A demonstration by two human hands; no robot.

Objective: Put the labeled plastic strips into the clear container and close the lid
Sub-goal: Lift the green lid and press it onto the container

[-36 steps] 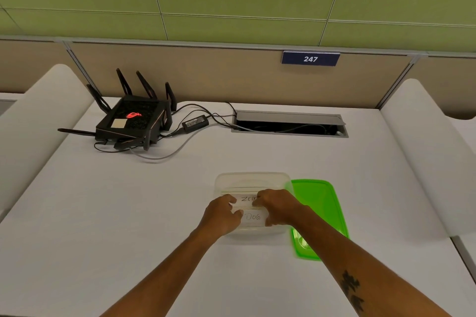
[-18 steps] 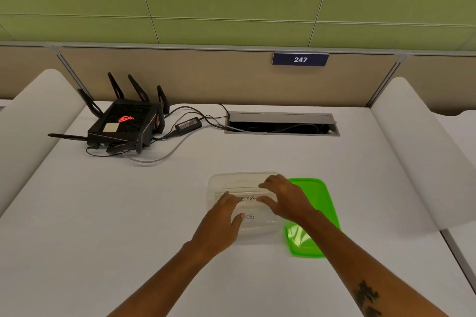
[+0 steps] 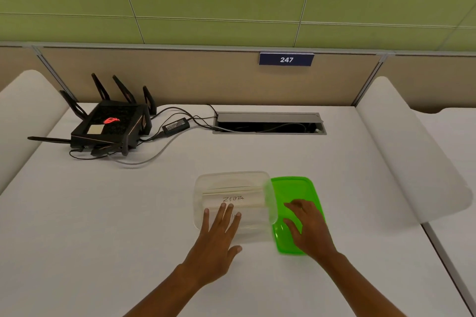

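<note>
A clear rectangular container [image 3: 231, 177] stands open on the white desk in front of me. Inside it lie labeled plastic strips; the one marked "ZEBRA" [image 3: 233, 198] shows, and another is mostly hidden under my fingers. My left hand [image 3: 219, 234] rests flat, fingers spread, over the container's near edge and holds nothing. The green lid [image 3: 292, 188] lies flat on the desk just right of the container. My right hand [image 3: 307, 229] lies on top of the lid with its fingers apart, gripping nothing that I can see.
A black router [image 3: 110, 126] with antennas, its power brick [image 3: 176, 125] and several cables sit at the back left. An open cable hatch [image 3: 269, 123] is set into the desk at the back. White curved dividers [image 3: 412, 152] flank the desk on both sides.
My right hand left the container and moved right onto the green lid. My left hand drew back to the container's near edge, uncovering the "ZEBRA" strip.
</note>
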